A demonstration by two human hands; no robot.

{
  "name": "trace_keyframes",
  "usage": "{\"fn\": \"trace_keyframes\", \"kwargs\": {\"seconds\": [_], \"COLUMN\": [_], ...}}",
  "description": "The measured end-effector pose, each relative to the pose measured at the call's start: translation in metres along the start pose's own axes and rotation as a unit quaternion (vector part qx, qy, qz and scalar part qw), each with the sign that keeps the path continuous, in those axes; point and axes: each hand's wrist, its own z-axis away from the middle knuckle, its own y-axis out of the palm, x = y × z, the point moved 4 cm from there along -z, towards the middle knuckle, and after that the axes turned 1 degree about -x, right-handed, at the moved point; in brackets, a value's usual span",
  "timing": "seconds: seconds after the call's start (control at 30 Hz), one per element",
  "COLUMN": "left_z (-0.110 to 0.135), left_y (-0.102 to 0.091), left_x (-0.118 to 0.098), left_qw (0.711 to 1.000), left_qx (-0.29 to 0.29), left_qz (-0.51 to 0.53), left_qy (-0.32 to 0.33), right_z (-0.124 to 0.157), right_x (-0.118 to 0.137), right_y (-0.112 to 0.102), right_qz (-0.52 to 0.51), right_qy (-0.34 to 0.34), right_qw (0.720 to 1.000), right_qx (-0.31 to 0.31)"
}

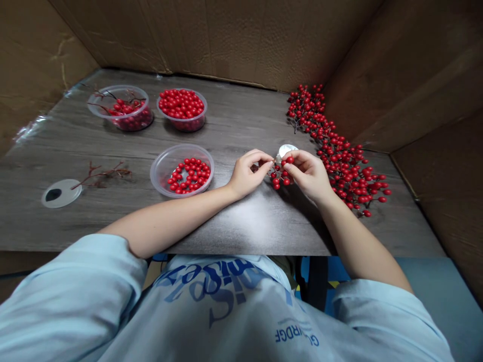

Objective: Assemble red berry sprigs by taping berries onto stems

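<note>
A small sprig of glossy red berries [281, 176] sits between my two hands above the dark wood-grain table [241, 221]. My right hand [307, 176] pinches it from the right, with its fingertips among the berries. My left hand [249, 173] closes on its left end, and the fingers hide the thin stem there. A small white round piece [286, 150] lies partly hidden behind my right fingers. To the right of my right hand stretches a long heap of red berry branches [339, 151].
Three clear plastic tubs hold berries: one with stems [147, 100], one heaped full [199, 118], one nearer me [158, 173]. Bare brown stems [101, 175] lie by a white disc with a dark hole [61, 193]. Cardboard walls [211, 35] surround the table.
</note>
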Motion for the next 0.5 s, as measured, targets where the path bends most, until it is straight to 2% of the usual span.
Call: {"fn": "trace_keyframes", "kwargs": {"seconds": [0.5], "left_z": [0.0], "left_y": [-0.0003], "left_x": [0.0026], "left_qw": [1.0], "left_qx": [0.003], "left_qz": [0.004], "left_qy": [0.007], "right_z": [-0.002], "right_x": [-0.0103], "right_y": [0.0019], "right_qz": [-0.006], "right_qy": [-0.026], "right_qw": [0.999], "right_qx": [-0.028]}}
